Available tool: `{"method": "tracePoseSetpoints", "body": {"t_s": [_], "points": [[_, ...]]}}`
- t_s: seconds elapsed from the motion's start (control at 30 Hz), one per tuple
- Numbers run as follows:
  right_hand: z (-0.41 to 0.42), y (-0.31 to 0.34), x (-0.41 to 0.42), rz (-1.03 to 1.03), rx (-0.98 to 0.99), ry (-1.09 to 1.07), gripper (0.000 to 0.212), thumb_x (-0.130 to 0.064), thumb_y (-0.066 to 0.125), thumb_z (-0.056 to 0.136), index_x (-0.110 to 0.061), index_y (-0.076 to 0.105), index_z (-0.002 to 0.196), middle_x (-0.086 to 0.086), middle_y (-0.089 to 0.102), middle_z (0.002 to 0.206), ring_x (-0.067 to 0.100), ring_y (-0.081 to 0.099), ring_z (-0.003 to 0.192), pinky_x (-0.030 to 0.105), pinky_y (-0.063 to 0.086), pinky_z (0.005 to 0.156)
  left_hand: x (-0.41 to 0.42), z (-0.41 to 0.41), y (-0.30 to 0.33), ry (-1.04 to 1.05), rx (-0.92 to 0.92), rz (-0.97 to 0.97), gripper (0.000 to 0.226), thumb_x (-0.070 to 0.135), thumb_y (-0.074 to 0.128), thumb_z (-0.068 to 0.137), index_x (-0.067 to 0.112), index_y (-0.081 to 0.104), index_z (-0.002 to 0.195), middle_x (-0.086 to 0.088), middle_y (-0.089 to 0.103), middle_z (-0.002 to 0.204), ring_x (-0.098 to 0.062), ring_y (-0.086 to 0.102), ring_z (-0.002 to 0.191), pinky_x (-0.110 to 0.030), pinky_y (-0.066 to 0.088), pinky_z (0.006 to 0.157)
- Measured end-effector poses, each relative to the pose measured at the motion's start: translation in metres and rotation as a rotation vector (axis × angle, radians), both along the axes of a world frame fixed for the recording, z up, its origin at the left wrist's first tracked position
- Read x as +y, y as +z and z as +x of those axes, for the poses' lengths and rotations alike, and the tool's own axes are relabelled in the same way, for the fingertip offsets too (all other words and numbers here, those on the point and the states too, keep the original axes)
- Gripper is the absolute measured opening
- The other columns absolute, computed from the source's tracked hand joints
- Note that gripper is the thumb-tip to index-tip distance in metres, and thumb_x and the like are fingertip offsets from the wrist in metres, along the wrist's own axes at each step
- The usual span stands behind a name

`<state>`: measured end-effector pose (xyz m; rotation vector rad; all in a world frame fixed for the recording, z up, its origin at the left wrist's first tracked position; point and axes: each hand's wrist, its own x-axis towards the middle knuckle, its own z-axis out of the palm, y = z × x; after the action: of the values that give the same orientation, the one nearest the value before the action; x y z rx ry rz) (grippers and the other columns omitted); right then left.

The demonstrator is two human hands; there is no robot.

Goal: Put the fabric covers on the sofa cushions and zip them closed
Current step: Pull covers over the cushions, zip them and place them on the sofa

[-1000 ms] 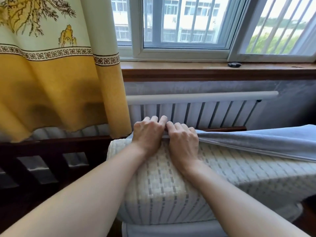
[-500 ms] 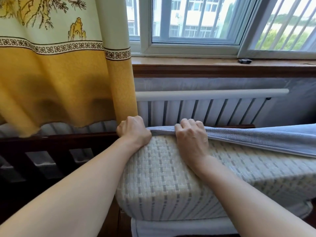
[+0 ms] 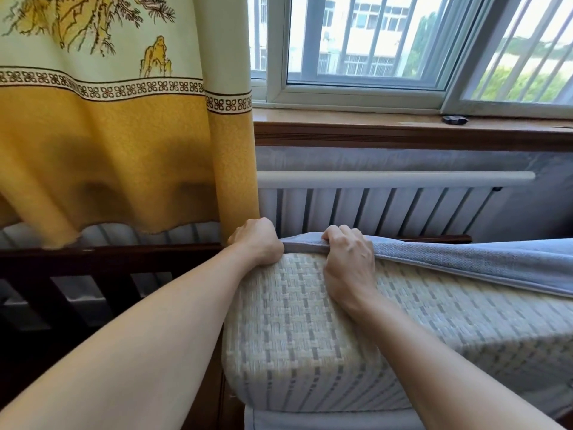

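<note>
Both hands have slid apart along the cushion's far edge, and the left hand has reached the corner.

Standing on its long side before the radiator (image 3: 387, 209), the woven cushion (image 3: 310, 330) fills the lower right, its right end cut off; the grey cover (image 3: 465, 259) drapes its top edge. Right hand (image 3: 348, 259) curls over that cover's hem, fingertips hidden behind. Left hand (image 3: 257, 242) is fisted at the corner by the curtain (image 3: 124, 156); what it holds cannot be made out.

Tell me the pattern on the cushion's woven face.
Cream basket-weave with grey dashes, on the cushion; seen best in the head view.
</note>
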<state>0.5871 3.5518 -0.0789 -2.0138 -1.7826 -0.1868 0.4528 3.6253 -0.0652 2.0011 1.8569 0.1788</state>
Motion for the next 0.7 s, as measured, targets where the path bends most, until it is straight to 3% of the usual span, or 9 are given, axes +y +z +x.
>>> {"method": "tracePoseSetpoints", "body": {"t_s": [0.1, 0.23, 0.43, 0.5, 0.6, 0.67, 0.7], "points": [[0.000, -0.001, -0.001, -0.010, 0.006, -0.019, 0.032, 0.001, 0.036, 0.085, -0.015, 0.057, 0.103, 0.004, 0.059, 0.106, 0.024, 0.047, 0.102, 0.033, 0.029, 0.085, 0.010, -0.018, -0.009, 0.027, -0.167, -0.088, 0.019, 0.016, 0.055, 0.085, 0.012, 0.074, 0.088, -0.005, 0.069, 0.092, -0.021, 0.063, 0.084, -0.031, 0.055, 0.075], [-0.007, -0.002, 0.002, -0.042, -0.014, -0.047, 0.032, 0.000, 0.035, 0.087, -0.018, 0.056, 0.103, 0.002, 0.057, 0.106, 0.023, 0.047, 0.104, 0.033, 0.027, 0.084, 0.012, -0.034, -0.009, -0.082, -0.247, -0.121, 0.018, 0.019, 0.060, 0.088, 0.016, 0.076, 0.083, 0.002, 0.067, 0.083, -0.015, 0.060, 0.089, -0.024, 0.045, 0.073], [-0.013, -0.006, 0.002, -0.020, 0.030, -0.028, 0.037, 0.001, 0.034, 0.083, -0.018, 0.058, 0.105, 0.001, 0.060, 0.105, 0.021, 0.047, 0.104, 0.030, 0.020, 0.083, -0.002, -0.042, -0.025, -0.085, -0.592, -0.187, 0.032, 0.020, 0.060, 0.088, 0.018, 0.060, 0.056, 0.003, 0.058, 0.060, -0.011, 0.052, 0.063, -0.029, 0.042, 0.071], [-0.013, -0.006, 0.002, 0.002, 0.033, -0.003, 0.042, -0.005, 0.027, 0.082, -0.019, 0.059, 0.106, 0.000, 0.060, 0.106, 0.021, 0.048, 0.104, 0.030, 0.019, 0.083, -0.006, -0.041, -0.031, -0.029, -0.639, -0.089, 0.033, 0.021, 0.061, 0.087, 0.018, 0.058, 0.054, 0.004, 0.057, 0.057, -0.012, 0.053, 0.063, -0.028, 0.042, 0.069], [-0.018, -0.006, 0.004, -0.039, 0.009, 0.028, 0.043, -0.015, 0.022, 0.083, -0.020, 0.058, 0.106, 0.000, 0.060, 0.107, 0.021, 0.047, 0.105, 0.031, 0.021, 0.087, -0.011, -0.037, -0.037, 0.020, -0.545, 0.178, 0.035, 0.025, 0.059, 0.086, 0.015, 0.054, 0.052, 0.002, 0.054, 0.055, -0.018, 0.054, 0.065, -0.027, 0.037, 0.058], [-0.022, -0.006, 0.004, -0.079, -0.026, 0.040, 0.030, -0.033, 0.033, 0.092, -0.020, 0.057, 0.105, 0.002, 0.057, 0.108, 0.022, 0.045, 0.106, 0.033, 0.024, 0.090, -0.018, -0.036, -0.037, 0.030, -0.467, 0.340, 0.038, 0.031, 0.051, 0.084, 0.011, 0.046, 0.051, -0.001, 0.048, 0.051, -0.026, 0.051, 0.063, -0.031, 0.030, 0.052], [-0.026, -0.006, 0.003, -0.093, -0.042, 0.048, 0.038, -0.048, 0.036, 0.089, -0.020, 0.056, 0.103, 0.001, 0.056, 0.106, 0.022, 0.044, 0.106, 0.034, 0.024, 0.090, -0.021, -0.035, -0.038, 0.031, -0.414, 0.424, 0.037, 0.034, 0.044, 0.079, 0.011, 0.040, 0.051, -0.002, 0.045, 0.050, -0.028, 0.048, 0.062, -0.032, 0.026, 0.051]]}}
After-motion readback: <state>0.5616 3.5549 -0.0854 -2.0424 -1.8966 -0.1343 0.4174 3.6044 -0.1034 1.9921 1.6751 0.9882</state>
